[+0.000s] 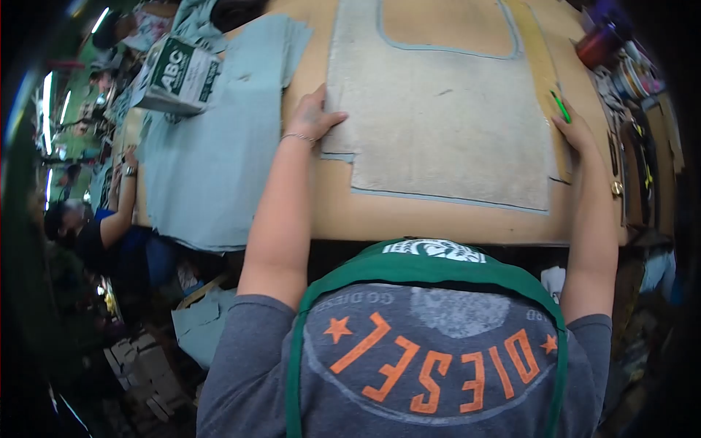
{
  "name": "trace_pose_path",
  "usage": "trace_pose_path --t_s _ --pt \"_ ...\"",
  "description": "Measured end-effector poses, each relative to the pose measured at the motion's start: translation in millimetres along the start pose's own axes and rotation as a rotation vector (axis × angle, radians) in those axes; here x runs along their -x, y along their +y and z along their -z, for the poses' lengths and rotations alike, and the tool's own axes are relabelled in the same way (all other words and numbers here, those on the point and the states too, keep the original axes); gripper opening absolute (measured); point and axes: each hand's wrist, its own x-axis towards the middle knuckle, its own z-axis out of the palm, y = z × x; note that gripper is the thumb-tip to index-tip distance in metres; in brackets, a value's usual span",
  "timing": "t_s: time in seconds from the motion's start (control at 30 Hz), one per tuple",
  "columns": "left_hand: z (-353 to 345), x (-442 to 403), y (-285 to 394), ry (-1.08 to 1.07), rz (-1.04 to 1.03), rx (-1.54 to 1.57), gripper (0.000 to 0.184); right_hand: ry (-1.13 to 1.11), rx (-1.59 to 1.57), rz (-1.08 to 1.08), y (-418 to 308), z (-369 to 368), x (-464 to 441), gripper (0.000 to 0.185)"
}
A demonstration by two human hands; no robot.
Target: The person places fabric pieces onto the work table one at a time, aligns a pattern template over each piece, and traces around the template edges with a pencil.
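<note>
A large pale panel (445, 124) lies flat on the table, with a big cut-out at its far end and a notch at its near left corner. Light-blue cloth (467, 203) shows as a thin border along its edges. My left hand (314, 118) rests at the panel's left edge, thumb spread over the surface and fingers stretched out along the side. At the right edge, beside a yellow strip (540, 66), my right hand (575, 131) holds a bright green pen (561, 106) pointing up and away. Some of its fingers are hidden.
Left of the panel lies a stack of light-blue cloth (219, 153), with an ABC-labelled box (179, 77) on it. A dark red tumbler (603, 41) and containers (634, 77) line the right side of the tan table (438, 225). Another person (95, 223) is at the far left.
</note>
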Motion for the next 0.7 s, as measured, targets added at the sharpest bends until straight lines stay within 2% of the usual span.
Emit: trace_pose_path --t_s 0.07,0.2,0.3,0.4,0.53,0.6,0.63,0.67,0.7 --pt "2.7 2.6 8.0 -0.029 0.051 -0.004 0.063 0.004 -0.057 0.009 -11.6 6.2 8.0 0.066" --pt "1.1 3.9 1.9 -0.014 0.023 -0.068 0.063 0.093 -0.101 0.058 -10.6 -0.8 11.2 0.06" --pt "0.9 11.1 5.4 0.024 0.022 -0.101 0.064 0.203 0.034 -0.128 -32.9 0.6 27.3 0.054" --pt "-1.7 14.1 8.5 0.055 0.046 -0.147 0.066 0.268 0.169 -0.183 -38.7 -4.2 33.2 0.05" --pt "-4.0 11.2 4.7 0.086 0.0 -0.225 0.066 0.214 0.153 -0.162 -26.5 -4.3 28.1 0.05" --pt "-11.6 5.7 -8.9 0.107 -0.062 -0.077 0.063 0.138 0.016 -0.181 -42.6 12.2 41.8 0.05" --pt "-15.2 -3.5 -25.1 0.085 -0.113 -0.107 0.059 0.122 -0.1 -0.251 -45.6 15.6 45.0 0.054" --pt "-27.3 -16.2 -56.8 0.046 -0.126 0.118 0.074 0.078 -0.108 -0.252 -35.5 14.8 39.6 0.056" --pt "-23.4 -12.6 -49.9 0.067 -0.154 0.09 0.066 0.065 -0.139 -0.263 -39.8 19.4 44.0 0.057"
